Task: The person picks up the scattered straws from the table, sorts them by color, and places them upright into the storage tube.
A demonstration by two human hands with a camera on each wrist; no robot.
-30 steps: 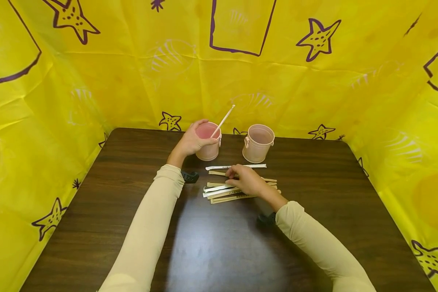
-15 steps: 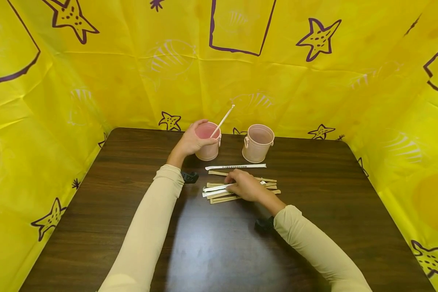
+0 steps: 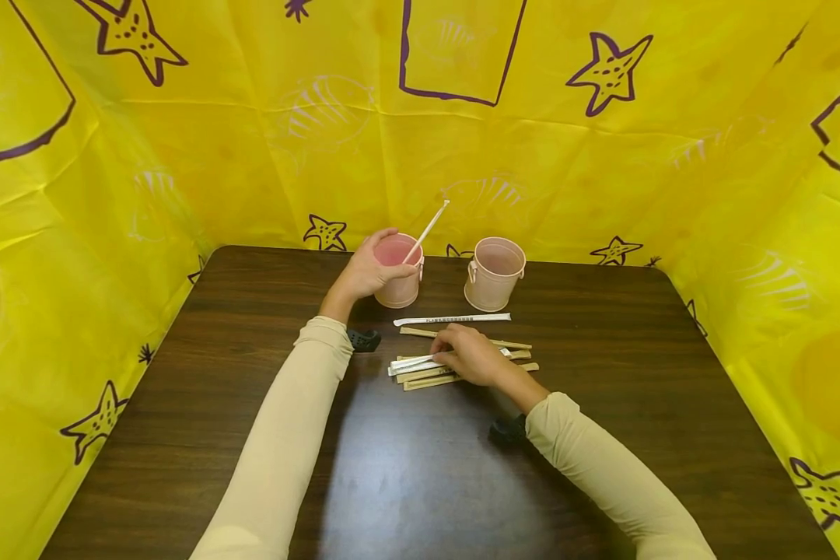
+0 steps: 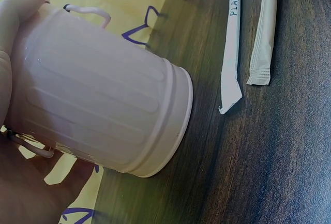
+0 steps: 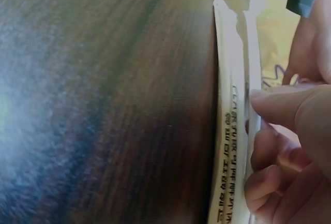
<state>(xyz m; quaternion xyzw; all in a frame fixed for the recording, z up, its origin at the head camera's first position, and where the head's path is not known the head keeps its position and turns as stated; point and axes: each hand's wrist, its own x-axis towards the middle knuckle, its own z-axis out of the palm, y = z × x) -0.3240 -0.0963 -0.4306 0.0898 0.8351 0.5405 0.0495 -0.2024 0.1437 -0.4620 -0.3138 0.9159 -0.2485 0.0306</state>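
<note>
My left hand grips the rim of a small pale pink bucket, its thumb across the near side. A white wrapped straw leans out of that bucket. My right hand is over a pile of paper-wrapped straws, some brown and some white. In the right wrist view its thumb and fingers pinch a white wrapped straw, close beside printed wrapped straws on the table. The hand covers the middle of the pile.
A second pale pink bucket stands to the right, with side handles. One white wrapped straw and a brown one lie between the buckets and the pile. Yellow patterned cloth hangs behind the dark wooden table.
The right hand has come slightly down and nearer to the pile and has taken hold of a white straw, whose left end has shifted a little. The left hand keeps its place on the bucket.
</note>
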